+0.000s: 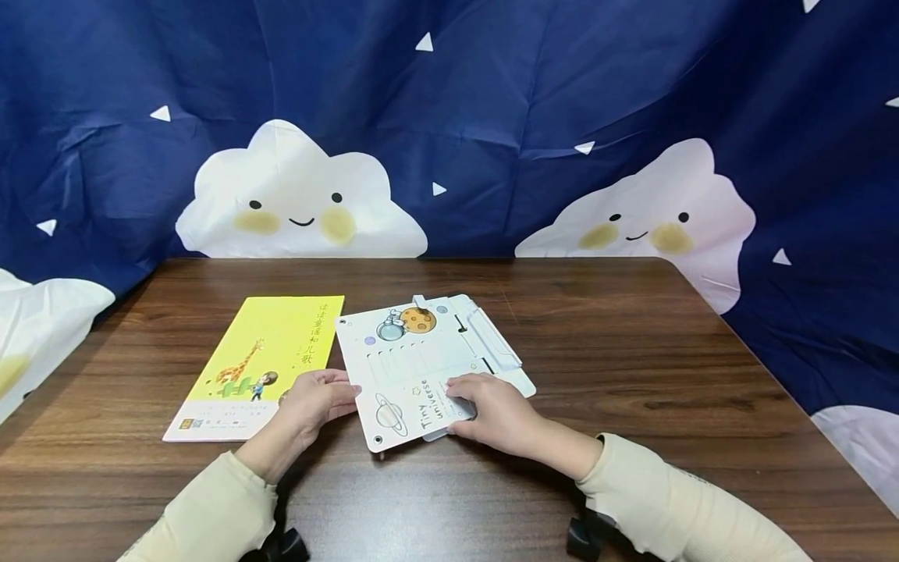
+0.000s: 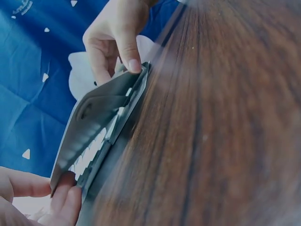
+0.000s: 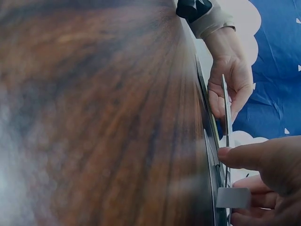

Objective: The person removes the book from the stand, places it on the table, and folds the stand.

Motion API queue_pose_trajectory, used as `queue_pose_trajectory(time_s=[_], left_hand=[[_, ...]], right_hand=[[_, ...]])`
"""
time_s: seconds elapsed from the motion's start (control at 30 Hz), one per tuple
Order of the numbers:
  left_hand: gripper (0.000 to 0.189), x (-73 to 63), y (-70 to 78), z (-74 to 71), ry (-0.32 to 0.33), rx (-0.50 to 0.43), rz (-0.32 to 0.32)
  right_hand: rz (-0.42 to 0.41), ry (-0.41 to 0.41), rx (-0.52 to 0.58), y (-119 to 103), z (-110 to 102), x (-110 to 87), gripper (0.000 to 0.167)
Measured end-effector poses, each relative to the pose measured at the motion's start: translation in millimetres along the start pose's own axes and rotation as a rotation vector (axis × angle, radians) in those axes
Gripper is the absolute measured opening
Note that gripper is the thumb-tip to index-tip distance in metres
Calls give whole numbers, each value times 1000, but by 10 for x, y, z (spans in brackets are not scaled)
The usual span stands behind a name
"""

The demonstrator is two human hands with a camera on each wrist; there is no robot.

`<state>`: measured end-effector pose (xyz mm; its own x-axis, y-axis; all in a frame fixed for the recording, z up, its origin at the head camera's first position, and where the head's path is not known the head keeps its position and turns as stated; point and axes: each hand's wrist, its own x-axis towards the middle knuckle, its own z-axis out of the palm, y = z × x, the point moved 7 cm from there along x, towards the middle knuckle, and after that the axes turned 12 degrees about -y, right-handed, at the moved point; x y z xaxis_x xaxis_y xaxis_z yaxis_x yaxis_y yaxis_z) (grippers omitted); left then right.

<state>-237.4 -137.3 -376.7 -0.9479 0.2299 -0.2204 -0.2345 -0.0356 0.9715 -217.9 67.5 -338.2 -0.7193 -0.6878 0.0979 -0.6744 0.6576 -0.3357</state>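
Note:
A white folding book stand point(image 1: 421, 367), printed with planets, an astronaut and "Tiny universe", is held low over the middle of the table. My left hand point(image 1: 316, 402) pinches the left edge of its printed panel between thumb and fingers. At the near right side, my right hand point(image 1: 495, 410) grips the stand, thumb at the near edge and fingers on the printed face. In the left wrist view the printed panel point(image 2: 94, 113) stands partly swung away from the panel beneath, with a wedge-shaped gap between them. A white ledge point(image 1: 495, 339) runs along the right end.
A yellow book point(image 1: 281, 328) with a giraffe and a child on its cover lies left of the stand, its right edge partly overlapped. Brown wood grain covers the table point(image 1: 667, 375). Behind its far edge hangs a dark blue cloth point(image 1: 477, 117) with smiling clouds.

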Motion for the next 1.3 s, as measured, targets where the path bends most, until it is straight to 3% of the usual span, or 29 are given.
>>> queue_pose_trajectory(time_s=[0.57,0.77,1.03,1.13,1.3], left_hand=[[20,12,-76,-22,39,100,-27],[18,19,-78,-19,44,116,-33],[17,36,-99,-10,51,134,-38],[15,31,-102,-8,55,138,-40],[10,26,-112,-21,74,141,-45]], right_hand=[[-2,-53,-37,-5,40,-1,40],[-33,-80,30,19,23,-7,39],[-67,-89,196,88,-85,-47,40],[-65,-64,245,133,-176,-82,41],[-35,47,268,259,-398,-153,42]])
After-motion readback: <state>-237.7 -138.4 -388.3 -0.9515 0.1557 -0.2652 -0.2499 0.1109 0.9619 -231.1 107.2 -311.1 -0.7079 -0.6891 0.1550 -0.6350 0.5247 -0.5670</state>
